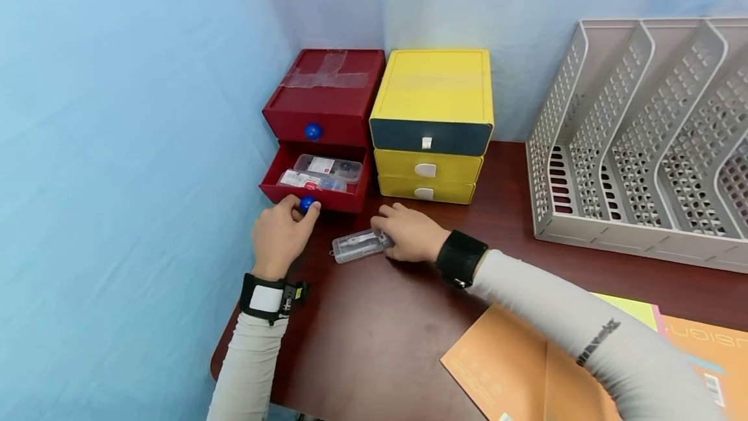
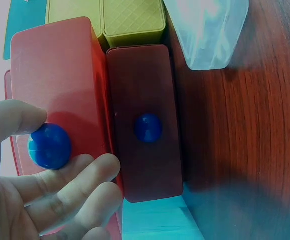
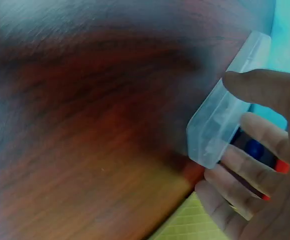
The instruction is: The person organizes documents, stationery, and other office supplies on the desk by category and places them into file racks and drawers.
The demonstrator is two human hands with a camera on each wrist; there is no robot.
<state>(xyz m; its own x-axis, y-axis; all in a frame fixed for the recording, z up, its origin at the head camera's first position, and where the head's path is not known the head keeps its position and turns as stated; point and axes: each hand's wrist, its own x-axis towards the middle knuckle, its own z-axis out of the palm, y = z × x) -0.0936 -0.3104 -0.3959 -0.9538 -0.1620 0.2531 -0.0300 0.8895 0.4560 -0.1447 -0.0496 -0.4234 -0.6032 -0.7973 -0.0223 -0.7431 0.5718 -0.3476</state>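
Knob (image 1: 306, 204) pinched in my left grip (image 1: 280, 236), case (image 1: 355, 247) in my right grip (image 1: 412, 232), I'd steady the drawer (image 1: 346, 203) near the table (image 1: 362, 336)'s far-left corner.

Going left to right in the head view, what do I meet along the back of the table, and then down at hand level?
Back: red drawer unit → yellow drawer unit → gray rack. Hand level: left hand → clear plastic case → right hand.
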